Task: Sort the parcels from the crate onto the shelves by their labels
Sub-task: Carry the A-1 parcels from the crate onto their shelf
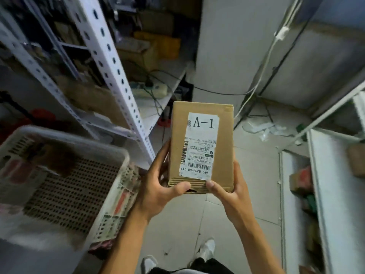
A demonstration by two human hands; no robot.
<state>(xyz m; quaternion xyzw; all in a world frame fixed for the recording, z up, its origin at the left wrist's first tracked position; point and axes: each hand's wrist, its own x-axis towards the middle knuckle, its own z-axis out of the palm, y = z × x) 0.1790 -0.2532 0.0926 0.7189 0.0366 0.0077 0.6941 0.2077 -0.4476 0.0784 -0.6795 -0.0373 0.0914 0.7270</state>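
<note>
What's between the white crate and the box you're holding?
In the head view, the left hand gripping the box lies between it and the crate. Higher up, the shelf's white slotted post crosses the gap.

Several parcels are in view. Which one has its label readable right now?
The brown cardboard box held up in both hands, marked A-1 on its white label. Parcels in the crate are blurred.

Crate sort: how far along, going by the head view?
Done: some parcels already sit on the right shelf. In hand: both the left hand and right hand grip a cardboard box whose label reads A-1, held over the floor, not yet shelved. Left: the white crate holds more parcels; motion blur hides the count.
</note>
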